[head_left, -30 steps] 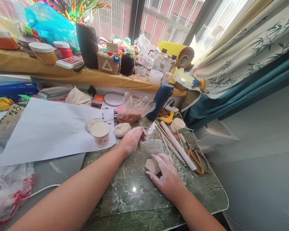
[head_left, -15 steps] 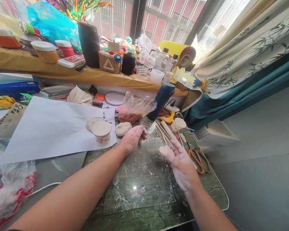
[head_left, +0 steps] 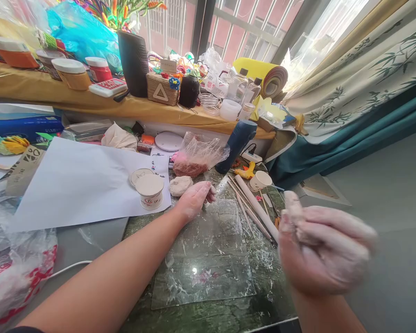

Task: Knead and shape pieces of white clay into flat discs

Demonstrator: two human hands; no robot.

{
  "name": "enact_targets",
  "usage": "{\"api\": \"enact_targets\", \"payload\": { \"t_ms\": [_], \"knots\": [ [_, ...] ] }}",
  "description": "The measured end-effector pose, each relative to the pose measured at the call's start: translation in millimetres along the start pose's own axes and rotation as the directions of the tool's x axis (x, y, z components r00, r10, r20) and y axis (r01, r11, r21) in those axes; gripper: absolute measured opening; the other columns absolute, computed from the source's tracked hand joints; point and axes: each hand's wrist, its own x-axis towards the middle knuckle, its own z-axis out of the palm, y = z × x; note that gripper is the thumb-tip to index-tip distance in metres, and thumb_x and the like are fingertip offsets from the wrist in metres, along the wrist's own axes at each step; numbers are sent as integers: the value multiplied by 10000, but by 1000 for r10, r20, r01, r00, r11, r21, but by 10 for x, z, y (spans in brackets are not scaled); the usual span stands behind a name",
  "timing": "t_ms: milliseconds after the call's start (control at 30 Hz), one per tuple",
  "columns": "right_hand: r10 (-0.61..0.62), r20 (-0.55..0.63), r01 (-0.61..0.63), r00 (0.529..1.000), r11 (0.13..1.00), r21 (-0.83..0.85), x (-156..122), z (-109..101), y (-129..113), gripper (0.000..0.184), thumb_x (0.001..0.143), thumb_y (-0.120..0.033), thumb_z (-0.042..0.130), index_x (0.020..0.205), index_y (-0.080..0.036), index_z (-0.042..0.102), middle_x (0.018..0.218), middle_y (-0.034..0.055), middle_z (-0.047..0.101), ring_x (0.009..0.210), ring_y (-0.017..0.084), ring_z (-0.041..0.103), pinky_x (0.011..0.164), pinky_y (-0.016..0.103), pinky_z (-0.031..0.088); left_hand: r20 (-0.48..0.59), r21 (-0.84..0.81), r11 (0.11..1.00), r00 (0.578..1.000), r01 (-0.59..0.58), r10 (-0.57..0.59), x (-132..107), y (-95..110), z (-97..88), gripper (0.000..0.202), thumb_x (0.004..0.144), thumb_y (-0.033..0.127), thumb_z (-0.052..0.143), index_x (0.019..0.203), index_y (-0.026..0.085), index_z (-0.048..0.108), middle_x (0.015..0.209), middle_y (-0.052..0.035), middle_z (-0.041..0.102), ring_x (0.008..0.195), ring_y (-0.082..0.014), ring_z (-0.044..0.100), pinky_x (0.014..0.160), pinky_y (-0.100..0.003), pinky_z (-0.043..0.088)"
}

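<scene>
My left hand rests at the far left corner of a smeared glass plate on the green table, its fingers curled under with nothing seen in them. Just beyond it lies a pale lump of clay. My right hand is lifted close to the camera at the right, dusted white and blurred by motion. Its fingers are folded in over a small pale clay piece that barely shows. No clay lies on the glass plate.
A lidded paper tub and a loose lid sit on a white sheet. A plastic bag of pink material, a blue bottle, a white rod, wooden sticks and a paper cup lie nearby. A cluttered shelf runs behind.
My right hand picked the flat clay piece off the glass plate, raised it toward the camera and closed over it. My left hand stayed put.
</scene>
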Motion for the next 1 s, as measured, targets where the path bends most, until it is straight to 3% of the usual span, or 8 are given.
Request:
{"api": "enact_targets", "payload": {
  "t_ms": [67,167,333,533,733,800,933,1000],
  "knots": [
    [-165,251,175,954,984,-17,-121,83,-34,362,798,-84,777,1050,-326,683,1079,38,650,1018,258,629,922,481,559,3,8,1000,1000,-6,6,-5,9,1,515,949,641,474,816,176,651,720,-44,666,674,-160,609,653,-286,454],
    [-227,659,204,717,972,113,-356,256,-22,267,902,-187,698,1147,-288,672,1051,50,699,970,241,650,863,426,582,-2,4,1000,1000,-7,7,-12,13,3,496,961,612,468,813,173,645,713,-35,653,668,-154,596,661,-283,448],
    [116,579,-116,807,992,-37,-633,366,116,143,954,-245,605,1092,-246,642,1072,82,682,1029,248,656,921,445,566,-2,-19,1000,1000,20,-20,-11,5,6,479,964,594,482,821,166,644,713,-38,663,681,-155,610,674,-278,458],
    [185,720,-118,669,983,-144,-704,448,64,707,831,-374,760,1462,-225,475,1469,152,532,1364,351,497,1135,559,449,3,-26,999,1000,25,-25,-12,25,13,474,964,595,482,819,174,643,717,-33,661,676,-152,603,670,-276,455],
    [173,747,-215,642,976,-41,-765,535,70,611,849,-276,724,1428,-267,529,1445,119,585,1361,324,509,1171,578,391,-1,-24,1000,1000,18,-18,-23,15,12,477,962,595,488,811,171,647,721,-34,657,687,-158,607,683,-286,459],
    [282,721,-406,632,914,-2,-718,564,99,608,817,-277,746,1393,-259,549,1405,123,616,1311,316,564,1140,561,431,-7,-23,1000,1000,17,-17,-22,6,8,483,961,602,488,814,170,648,719,-36,661,682,-159,607,676,-286,458],
    [492,690,-784,532,593,181,-397,560,102,417,896,-420,667,1256,-214,621,1217,134,731,1104,302,708,1016,547,533,-6,-26,1000,1000,9,-9,-16,2,1,494,950,620,497,821,169,650,717,-39,666,680,-161,608,669,-287,464],
    [513,608,-775,606,554,304,-213,514,59,331,957,-449,591,1163,-200,665,1191,139,745,1120,307,708,1034,560,517,-6,-27,1000,1000,8,-8,-15,8,-1,497,947,627,498,821,171,651,715,-41,666,685,-163,613,674,-287,467]
  ]
}}
